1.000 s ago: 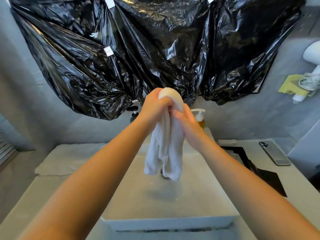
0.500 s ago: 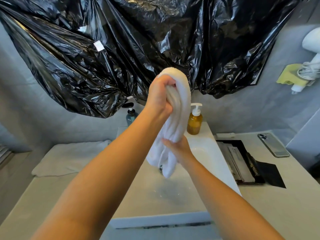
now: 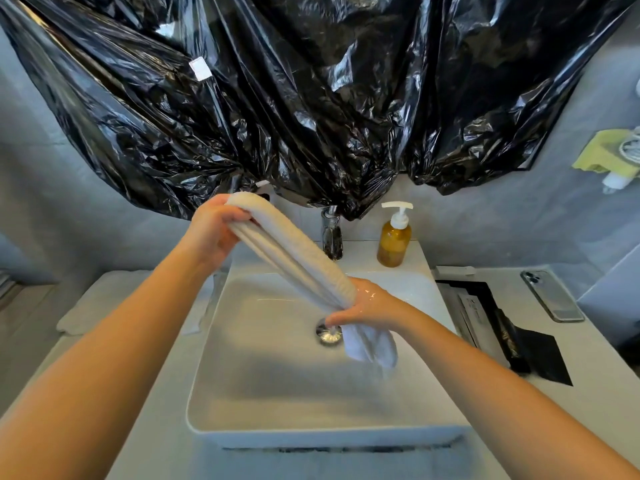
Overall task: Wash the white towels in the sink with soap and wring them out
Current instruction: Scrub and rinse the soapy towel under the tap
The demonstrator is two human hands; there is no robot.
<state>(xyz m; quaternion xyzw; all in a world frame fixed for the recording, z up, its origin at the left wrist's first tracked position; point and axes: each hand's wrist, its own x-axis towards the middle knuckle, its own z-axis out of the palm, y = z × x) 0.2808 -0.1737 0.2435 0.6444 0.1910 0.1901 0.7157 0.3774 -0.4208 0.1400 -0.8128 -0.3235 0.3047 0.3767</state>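
Over the basin of the white sink (image 3: 329, 436), held on a slant: white towel (image 3: 298, 265), bunched lengthwise into a thick rope, upper end high at the left, lower end low at the right. Clamped at the top by the left grip (image 3: 214, 233), fingers curled round the folded end. Clenched lower down by the right grip (image 3: 372, 304), wet and shiny, fingers wrapped tight round the rope just above the drain (image 3: 328, 332). Below that fist, a loose tail of towel hanging into the basin; whether touching the bottom, cannot tell.

Behind, at the back of the sink, chrome tap (image 3: 331, 233), its top tucked under the hanging plastic. Just right of the tap, upright on the back ledge, amber soap bottle (image 3: 394, 240) with a white pump. Left of the sink, flat on the pale tabletop (image 3: 588, 393), a second towel (image 3: 104, 299), spread out and partly hidden by the left forearm. Right of the sink, a black tray (image 3: 491, 317) with papers, and beyond it a phone (image 3: 552, 296) lying flat near the wall. Across the wall above, crumpled black plastic sheeting (image 3: 311, 98), taped up and sagging low toward the tap. Far right on the wall, a yellow holder (image 3: 609, 154).
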